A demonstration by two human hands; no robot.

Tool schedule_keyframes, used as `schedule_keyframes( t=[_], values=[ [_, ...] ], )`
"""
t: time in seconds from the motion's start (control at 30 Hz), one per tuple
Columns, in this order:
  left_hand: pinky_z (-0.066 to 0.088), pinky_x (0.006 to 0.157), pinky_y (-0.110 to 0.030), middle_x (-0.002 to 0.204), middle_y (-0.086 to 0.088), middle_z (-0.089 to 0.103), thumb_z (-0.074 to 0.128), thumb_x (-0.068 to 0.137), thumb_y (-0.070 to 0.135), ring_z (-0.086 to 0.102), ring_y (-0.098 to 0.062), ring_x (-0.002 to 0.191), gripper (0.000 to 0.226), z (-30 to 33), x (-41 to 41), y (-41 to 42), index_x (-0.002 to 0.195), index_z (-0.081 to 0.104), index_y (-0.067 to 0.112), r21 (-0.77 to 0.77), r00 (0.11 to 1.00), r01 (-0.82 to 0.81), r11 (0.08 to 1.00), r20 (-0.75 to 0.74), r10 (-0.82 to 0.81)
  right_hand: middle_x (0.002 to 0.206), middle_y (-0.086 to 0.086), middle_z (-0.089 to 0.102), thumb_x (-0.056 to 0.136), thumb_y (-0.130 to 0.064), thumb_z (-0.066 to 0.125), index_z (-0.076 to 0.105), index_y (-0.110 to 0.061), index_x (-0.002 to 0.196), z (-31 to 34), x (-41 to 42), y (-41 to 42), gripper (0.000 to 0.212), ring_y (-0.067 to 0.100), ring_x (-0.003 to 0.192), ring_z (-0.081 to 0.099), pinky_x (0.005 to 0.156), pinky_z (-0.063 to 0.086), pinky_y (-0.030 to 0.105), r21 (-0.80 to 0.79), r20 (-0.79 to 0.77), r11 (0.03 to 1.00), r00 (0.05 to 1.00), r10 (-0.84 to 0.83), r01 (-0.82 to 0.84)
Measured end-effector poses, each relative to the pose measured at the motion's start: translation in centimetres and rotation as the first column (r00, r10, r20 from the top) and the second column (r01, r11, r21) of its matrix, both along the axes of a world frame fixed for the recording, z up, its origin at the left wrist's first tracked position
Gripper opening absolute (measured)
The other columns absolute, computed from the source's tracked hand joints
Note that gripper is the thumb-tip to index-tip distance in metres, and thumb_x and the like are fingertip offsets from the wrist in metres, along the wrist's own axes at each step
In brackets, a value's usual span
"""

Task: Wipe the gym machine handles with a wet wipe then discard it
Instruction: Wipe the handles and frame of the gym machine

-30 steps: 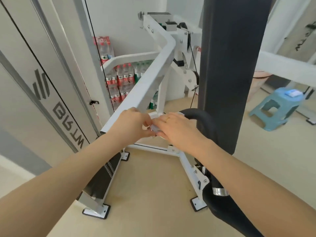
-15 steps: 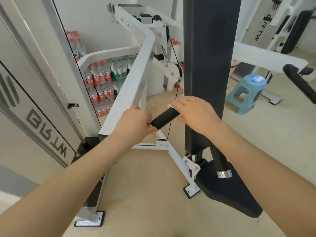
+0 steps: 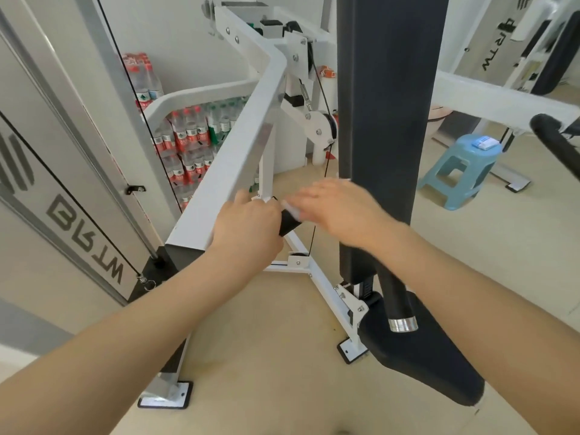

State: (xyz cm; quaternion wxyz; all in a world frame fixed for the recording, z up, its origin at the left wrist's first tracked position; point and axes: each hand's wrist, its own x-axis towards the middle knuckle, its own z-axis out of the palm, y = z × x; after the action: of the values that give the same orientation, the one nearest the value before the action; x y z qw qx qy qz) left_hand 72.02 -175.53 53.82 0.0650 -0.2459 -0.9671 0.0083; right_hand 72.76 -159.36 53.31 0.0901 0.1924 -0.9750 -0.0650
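Observation:
A black foam handle juts out from the end of the white machine arm. My left hand is closed around the handle's inner end. My right hand presses a white wet wipe onto the handle's outer part, and the hand covers most of the wipe. A second black handle with a chrome end cap hangs lower right, beside the tall black back pad. A third black handle shows at the right edge.
The black seat sits below the pad. White base legs spread over the beige floor. Packs of water bottles stand behind the frame. A blue stool carrying a small packet stands at the right. A panel with a cable lines the left.
My right hand has slid along the handle toward my left hand, so less black foam shows between them. My head has moved slightly.

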Motion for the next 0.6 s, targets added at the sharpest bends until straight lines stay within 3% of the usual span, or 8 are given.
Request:
schedule_keyframes(
  t=[0.07,0.13,0.2,0.37,0.43,0.5,0.6],
  values=[
    [0.035,0.074,-0.030,0.108,-0.003,0.059,0.054,0.085,0.032,0.044,-0.024,0.110,0.037,-0.3,0.0,0.3,0.118,0.048,0.017,0.062,1.000,0.013,0.998,0.021,-0.014,0.134,-0.003,0.051,0.095,-0.023,0.047,0.040,-0.029,0.136,1.2,0.1,3.2,0.041,0.019,0.117,0.051,0.097,0.043,0.034,-0.121,0.087,0.976,0.981,-0.173,0.182],
    [0.038,0.081,-0.032,0.117,-0.002,0.056,0.054,0.086,0.031,0.044,-0.025,0.112,0.048,-0.5,0.1,0.6,0.131,0.040,0.023,0.145,0.998,0.023,0.989,0.056,-0.031,0.136,0.000,0.050,0.095,-0.024,0.048,0.039,-0.028,0.138,1.5,1.2,4.7,0.045,0.019,0.117,0.051,0.095,0.041,0.029,-0.417,0.234,0.834,0.930,-0.285,0.361],
    [0.039,0.087,-0.034,0.124,0.000,0.053,0.053,0.088,0.028,0.044,-0.025,0.114,0.054,-0.7,0.3,1.2,0.139,0.033,0.028,0.224,0.998,0.041,0.974,0.034,-0.050,0.133,0.003,0.052,0.092,-0.022,0.053,0.041,-0.025,0.138,1.4,1.2,4.7,0.047,0.019,0.114,0.053,0.092,0.041,0.027,-0.547,0.292,0.732,0.912,-0.289,0.407],
    [0.036,0.092,-0.039,0.132,-0.002,0.050,0.050,0.090,0.017,0.045,-0.029,0.117,0.055,-1.0,0.0,4.1,0.141,0.033,0.027,0.256,0.998,0.053,0.965,-0.046,-0.043,0.126,0.001,0.056,0.086,-0.020,0.062,0.049,-0.020,0.132,1.7,0.6,5.4,0.048,0.013,0.105,0.052,0.087,0.041,0.023,-0.680,0.397,0.605,0.901,-0.174,0.416],
    [0.041,0.084,-0.042,0.122,-0.009,0.056,0.057,0.085,0.009,0.051,-0.035,0.106,0.055,-1.4,0.0,5.1,0.136,0.043,0.022,0.204,0.994,0.084,0.975,-0.091,-0.066,0.112,0.001,0.061,0.086,-0.019,0.062,0.058,-0.019,0.122,0.9,1.9,6.5,0.037,0.011,0.092,0.054,0.085,0.046,0.028,-0.741,0.449,0.475,0.876,-0.175,0.474],
    [0.047,0.067,-0.041,0.099,-0.015,0.065,0.071,0.066,-0.005,0.059,-0.037,0.082,0.061,-2.1,-0.1,5.6,0.123,0.059,0.015,0.168,0.980,0.114,0.979,-0.181,-0.083,0.091,0.000,0.062,0.085,-0.019,0.064,0.064,-0.019,0.101,0.4,3.0,7.4,0.017,0.011,0.079,0.056,0.079,0.050,0.030,-0.740,0.575,0.335,0.807,-0.137,0.584],
    [0.049,0.059,-0.041,0.088,-0.016,0.067,0.076,0.053,-0.013,0.062,-0.038,0.072,0.068,-2.7,0.1,5.9,0.114,0.065,0.013,0.160,0.964,0.072,0.985,-0.266,-0.027,0.092,0.000,0.063,0.086,-0.017,0.063,0.059,-0.009,0.105,1.2,2.3,8.2,0.020,0.013,0.083,0.062,0.072,0.051,0.026,-0.669,0.730,0.201,0.684,-0.002,0.715]
  ],
)
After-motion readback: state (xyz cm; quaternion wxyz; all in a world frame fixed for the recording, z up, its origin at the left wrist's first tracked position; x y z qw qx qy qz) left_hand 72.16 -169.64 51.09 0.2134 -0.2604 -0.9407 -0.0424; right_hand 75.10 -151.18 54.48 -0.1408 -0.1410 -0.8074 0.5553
